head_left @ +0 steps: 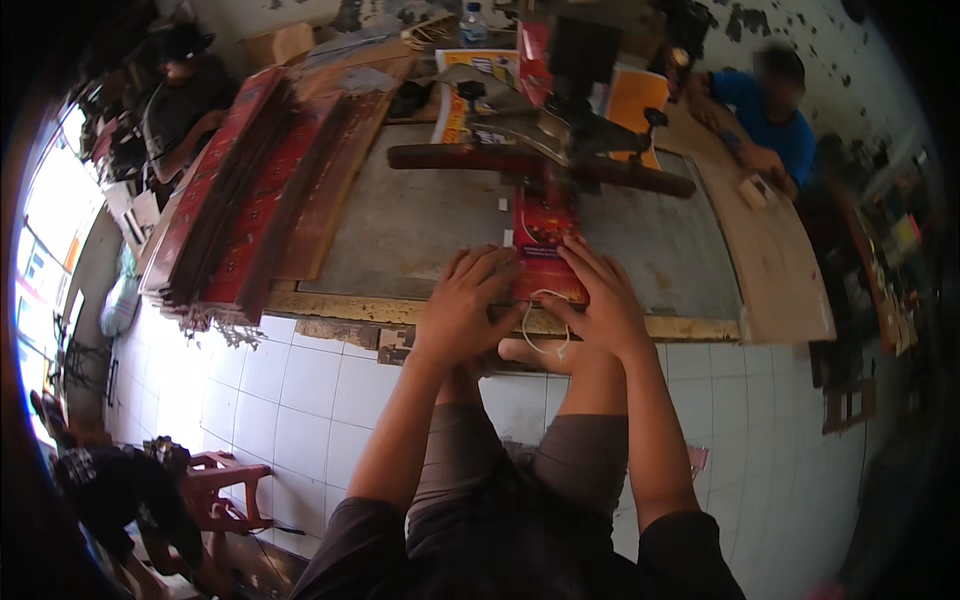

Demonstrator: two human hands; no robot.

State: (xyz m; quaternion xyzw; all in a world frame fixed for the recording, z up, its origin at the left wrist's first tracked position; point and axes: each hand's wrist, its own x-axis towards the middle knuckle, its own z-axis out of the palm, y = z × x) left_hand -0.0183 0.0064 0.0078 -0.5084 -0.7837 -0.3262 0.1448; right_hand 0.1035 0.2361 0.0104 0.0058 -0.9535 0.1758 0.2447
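Note:
A red printed paper piece [545, 265], perhaps a bag, lies on the grey metal worktop [370, 230] in front of me. A loop of thin white cord [524, 325] hangs from its near end over the table edge. My left hand [465, 308] rests at its left edge, fingers spread. My right hand [610, 305] lies with stretched fingers over its right edge. Neither hand is closed round anything. The far end of the red piece runs under a dark metal press [560, 135] with a long reddish-brown crossbar [450, 157].
Stacked red printed sheets [265, 190] with cords hanging off the near end fill the table's left. Behind the press are yellow printed papers [455, 115] and a plastic bottle [473, 25]. People sit at far left and far right; another person bends near a red stool [225, 490].

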